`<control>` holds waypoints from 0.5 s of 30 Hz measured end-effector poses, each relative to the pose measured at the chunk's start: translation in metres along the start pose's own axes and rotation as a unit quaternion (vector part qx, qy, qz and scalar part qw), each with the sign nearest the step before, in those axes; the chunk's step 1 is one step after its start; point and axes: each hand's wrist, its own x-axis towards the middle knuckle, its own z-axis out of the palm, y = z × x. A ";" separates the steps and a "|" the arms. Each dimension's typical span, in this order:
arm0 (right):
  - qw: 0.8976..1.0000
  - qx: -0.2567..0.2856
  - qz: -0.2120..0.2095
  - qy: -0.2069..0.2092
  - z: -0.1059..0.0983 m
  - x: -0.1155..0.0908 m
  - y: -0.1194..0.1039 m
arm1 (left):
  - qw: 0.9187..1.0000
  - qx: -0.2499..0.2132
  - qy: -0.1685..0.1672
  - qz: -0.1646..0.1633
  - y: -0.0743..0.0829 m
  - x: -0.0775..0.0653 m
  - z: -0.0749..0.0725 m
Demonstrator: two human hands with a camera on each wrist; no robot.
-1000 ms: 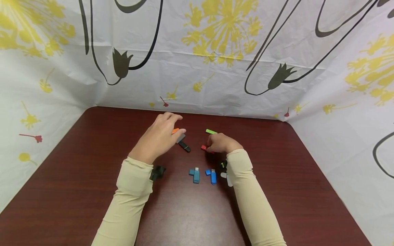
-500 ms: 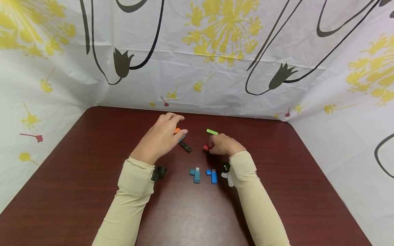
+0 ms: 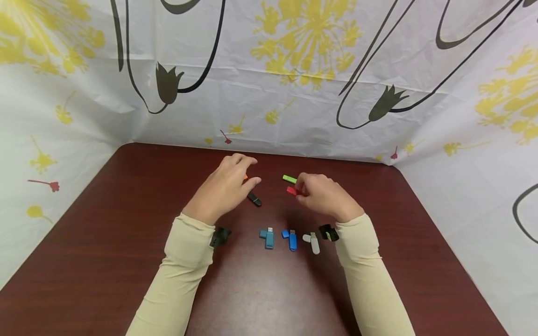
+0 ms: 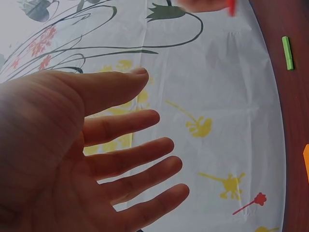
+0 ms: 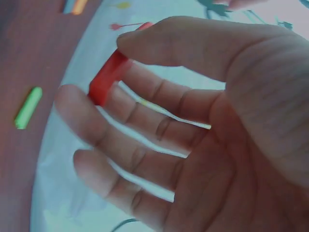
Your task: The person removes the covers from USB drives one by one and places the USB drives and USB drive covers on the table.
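Between thumb and fingertips, my right hand (image 3: 325,197) pinches a red USB flash drive (image 5: 107,81), raised off the table. Its far end shows past the thumb in the right wrist view. A bright green flash drive (image 3: 288,178) lies just beyond that hand. My left hand (image 3: 224,190) hovers over the table at centre left, fingers spread and relaxed, palm bare in the left wrist view. Partly hidden behind it are an orange flash drive (image 4: 306,159) and a black flash drive (image 3: 254,199).
Nearer me lie a teal flash drive (image 3: 269,240), a blue one (image 3: 293,241) and a white one (image 3: 315,245), each with its cap off beside it. A dark wrist camera (image 3: 329,233) sits under the right sleeve. A patterned white sheet (image 3: 269,116) walls the table's back and sides.
My right hand has lifted the red flash drive from the table and drawn it to the right, uncovering the white one. The left hand has drifted slightly right, hiding the grey drive.
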 end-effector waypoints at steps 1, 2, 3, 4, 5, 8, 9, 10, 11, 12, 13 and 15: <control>1.000 0.002 -0.009 0.010 -0.003 -0.002 -0.003 | 1.000 0.000 0.000 0.001 0.001 0.000 0.001; 1.000 0.005 -0.019 0.019 -0.005 -0.004 -0.006 | 1.000 0.000 0.000 0.003 0.002 0.000 0.001; 0.999 0.006 -0.028 0.028 -0.007 -0.006 -0.009 | 1.000 -0.001 -0.001 0.004 0.003 0.001 0.002; 0.999 0.007 -0.036 0.037 -0.009 -0.009 -0.012 | 1.000 -0.001 -0.003 0.006 0.005 0.001 0.003; 0.998 0.006 -0.045 0.046 -0.011 -0.010 -0.015 | 1.000 -0.001 -0.004 0.009 0.006 0.001 0.004; 0.994 0.002 -0.072 0.077 -0.016 -0.016 -0.023 | 1.000 -0.001 -0.009 0.022 0.009 0.002 0.007; 0.993 0.000 -0.080 0.087 -0.017 -0.018 -0.025 | 1.000 0.001 -0.010 0.027 0.010 0.003 0.007; 0.991 -0.002 -0.088 0.097 -0.018 -0.019 -0.027 | 0.999 0.003 -0.010 0.034 0.011 0.003 0.008; 0.990 -0.003 -0.095 0.105 -0.018 -0.020 -0.029 | 0.999 0.003 -0.011 0.041 0.012 0.003 0.009; 0.989 -0.004 -0.100 0.112 -0.019 -0.021 -0.030 | 0.999 0.004 -0.011 0.051 0.013 0.003 0.010; 0.988 -0.004 -0.104 0.118 -0.019 -0.022 -0.031 | 0.998 0.005 -0.010 0.060 0.014 0.004 0.011; 0.986 -0.004 -0.108 0.126 -0.019 -0.024 -0.033 | 0.996 0.007 -0.006 0.083 0.015 0.004 0.013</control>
